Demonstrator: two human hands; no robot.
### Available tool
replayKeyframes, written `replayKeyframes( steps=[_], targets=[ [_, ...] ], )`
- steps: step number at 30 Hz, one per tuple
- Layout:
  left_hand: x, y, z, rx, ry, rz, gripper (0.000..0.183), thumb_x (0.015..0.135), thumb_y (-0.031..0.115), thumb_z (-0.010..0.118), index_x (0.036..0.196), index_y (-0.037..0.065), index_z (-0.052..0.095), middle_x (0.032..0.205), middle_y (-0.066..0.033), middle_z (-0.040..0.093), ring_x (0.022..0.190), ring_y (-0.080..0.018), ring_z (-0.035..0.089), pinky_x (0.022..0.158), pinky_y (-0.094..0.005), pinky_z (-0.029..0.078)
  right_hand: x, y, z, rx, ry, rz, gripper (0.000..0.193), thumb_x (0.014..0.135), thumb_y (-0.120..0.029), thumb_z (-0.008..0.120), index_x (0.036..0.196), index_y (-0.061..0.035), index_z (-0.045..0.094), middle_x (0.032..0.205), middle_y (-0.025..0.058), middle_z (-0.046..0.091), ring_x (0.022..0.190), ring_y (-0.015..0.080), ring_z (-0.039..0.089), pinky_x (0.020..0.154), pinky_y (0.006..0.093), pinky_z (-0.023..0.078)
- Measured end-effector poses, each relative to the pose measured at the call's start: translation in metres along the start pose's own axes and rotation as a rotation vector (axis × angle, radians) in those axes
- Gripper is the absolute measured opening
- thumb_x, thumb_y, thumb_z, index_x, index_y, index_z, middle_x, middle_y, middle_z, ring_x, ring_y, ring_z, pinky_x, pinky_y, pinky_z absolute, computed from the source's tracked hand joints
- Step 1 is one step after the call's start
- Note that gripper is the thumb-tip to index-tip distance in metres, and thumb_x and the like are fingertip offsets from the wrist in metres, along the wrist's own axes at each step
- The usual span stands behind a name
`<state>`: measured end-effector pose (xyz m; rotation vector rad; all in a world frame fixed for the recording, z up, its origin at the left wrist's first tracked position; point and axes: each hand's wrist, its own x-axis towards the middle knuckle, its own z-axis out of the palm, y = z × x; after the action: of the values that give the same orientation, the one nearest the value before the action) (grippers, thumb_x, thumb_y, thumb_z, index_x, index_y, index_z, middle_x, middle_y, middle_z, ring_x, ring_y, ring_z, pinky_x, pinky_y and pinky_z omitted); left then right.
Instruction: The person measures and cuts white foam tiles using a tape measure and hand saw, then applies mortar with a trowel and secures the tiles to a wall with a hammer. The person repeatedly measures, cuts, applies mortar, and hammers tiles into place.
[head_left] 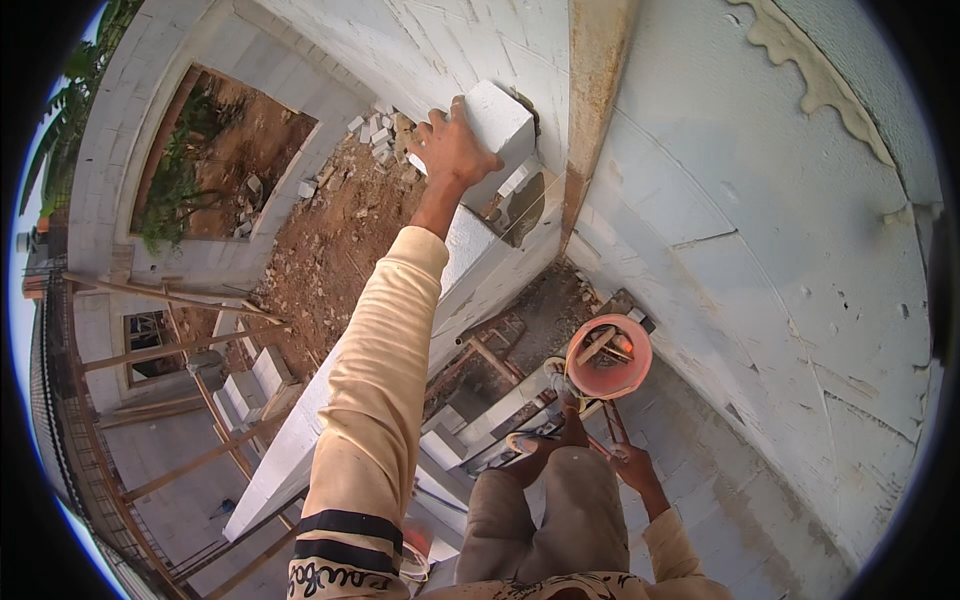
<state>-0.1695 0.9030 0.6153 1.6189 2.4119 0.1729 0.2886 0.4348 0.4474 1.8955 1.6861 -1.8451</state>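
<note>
My left hand [455, 150] is stretched forward and grips a white building block [500, 120], fingers spread over its top and edge, thumb on the near side. The block sits at the end of a partly built wall [468, 245], against a taller wall. Grey mortar [525, 208] shows below the block, beside a small white piece. Low at my right side, my right hand [632, 468] is closed around a thin reddish tool [616, 422]; its kind is unclear. Just beyond it stands an orange bucket [640, 372] with wooden-handled tools inside.
A rusty upright post [590, 110] stands where the walls meet, with a tall white wall [720, 250] on the right. My sandalled feet are on planks below. Left are a window opening [225, 150], rubble ground [330, 240], stacked blocks [245, 395] and scaffold poles [180, 350].
</note>
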Motion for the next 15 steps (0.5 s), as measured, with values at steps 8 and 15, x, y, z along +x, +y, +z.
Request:
replayKeyframes(
  steps=[8, 15],
  targets=[
    [0.024, -0.016, 0.019, -0.024, -0.007, 0.003, 0.130, 0.052, 0.038, 0.096, 0.165, 0.014, 0.035, 0.152, -0.0242, 0.047, 0.144, -0.0502, 0.041, 0.115, -0.0748, 0.029, 0.012, -0.005, 0.002, -0.104, -0.011, 0.034, 0.047, 0.093, -0.030, 0.079, 0.127, 0.0018, 0.071, 0.113, 0.0220, 0.077, 0.098, 0.0320, 0.078, 0.087, 0.0412, 0.061],
    [0.019, -0.014, 0.054, -0.058, -0.118, -0.008, 0.132, 0.052, 0.038, 0.097, 0.165, 0.013, 0.034, 0.153, -0.0250, 0.046, 0.145, -0.0520, 0.041, 0.113, -0.0724, 0.032, 0.031, -0.035, -0.002, 0.099, -0.032, -0.039, 0.043, 0.094, -0.026, 0.078, 0.127, 0.0005, 0.072, 0.115, 0.0217, 0.077, 0.101, 0.0310, 0.078, 0.088, 0.0403, 0.061]
  ],
)
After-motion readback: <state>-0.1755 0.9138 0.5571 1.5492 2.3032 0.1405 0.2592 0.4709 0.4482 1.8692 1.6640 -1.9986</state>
